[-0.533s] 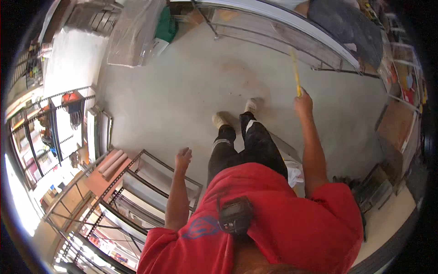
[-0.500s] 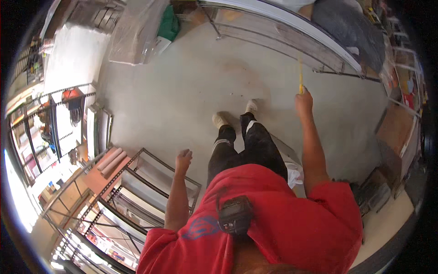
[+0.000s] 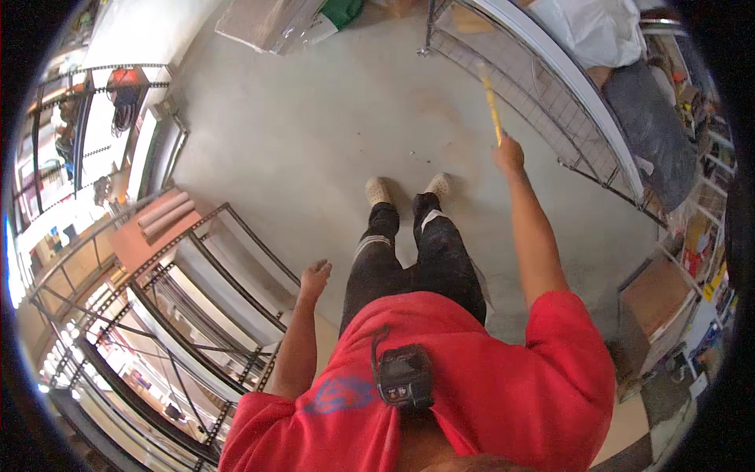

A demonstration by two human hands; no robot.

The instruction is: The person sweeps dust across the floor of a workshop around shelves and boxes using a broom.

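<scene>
My right hand (image 3: pixel 510 154) is closed round the lower end of a slim yellow stick-like tool (image 3: pixel 492 102) with a paler tip. The tool points forward, over the floor and close to the wire-mesh shelf of a rack. Exactly what kind of tool it is, I cannot make out. Low on the left, my left hand (image 3: pixel 315 277) hangs beside my thigh, its fingers loosely bent and apart, with nothing seen in it. The nearest thing to it is a dark metal shelf frame (image 3: pixel 253 236).
On the left rack, rolls (image 3: pixel 167 216) lie on a reddish board. A wheeled rack (image 3: pixel 535 102) with a pale top edge stands ahead right, near a white plastic bag (image 3: pixel 590 31) and a dark grey bundle (image 3: pixel 653 130). Plastic-wrapped panels (image 3: pixel 263 23) stand ahead. Brown board (image 3: pixel 657 295) leans at right.
My view and body have turned to the right, and my feet now stand nearly side by side. The wheeled rack is nearer, and the yellow tool tilts more to the left.
</scene>
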